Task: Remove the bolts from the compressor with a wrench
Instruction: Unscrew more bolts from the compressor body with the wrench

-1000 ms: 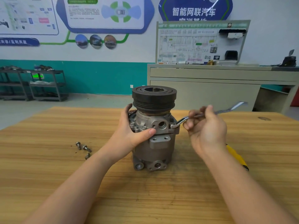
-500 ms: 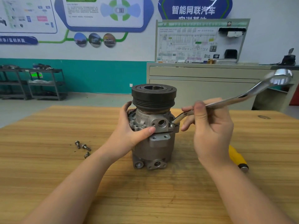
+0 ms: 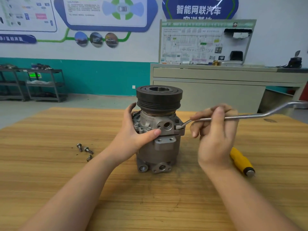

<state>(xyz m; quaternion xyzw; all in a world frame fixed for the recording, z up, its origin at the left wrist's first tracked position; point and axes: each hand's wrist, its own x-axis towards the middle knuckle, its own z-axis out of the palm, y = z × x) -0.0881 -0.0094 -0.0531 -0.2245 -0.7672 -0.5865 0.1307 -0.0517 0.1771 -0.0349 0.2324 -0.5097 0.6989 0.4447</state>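
A grey compressor [image 3: 160, 150] with a black pulley on top stands upright in the middle of the wooden table [image 3: 50, 172]. My left hand [image 3: 133, 132] grips its upper body from the left, thumb across the front. My right hand [image 3: 215, 130] holds a silver offset ring wrench [image 3: 246, 116] by its shaft. The wrench's ring end sits on a bolt [image 3: 178, 126] at the compressor's right flange. Three loose bolts [image 3: 85, 150] lie on the table to the left.
A yellow-handled tool [image 3: 241, 161] lies on the table behind my right wrist. A beige cabinet [image 3: 208, 90] with a display board stands beyond the table. Metal racks [image 3: 33, 84] line the left wall.
The wrench handle swung up and toward me, then came back down to nearly level, pointing right, with its ring end staying at the right flange bolt. My left hand has kept its hold.
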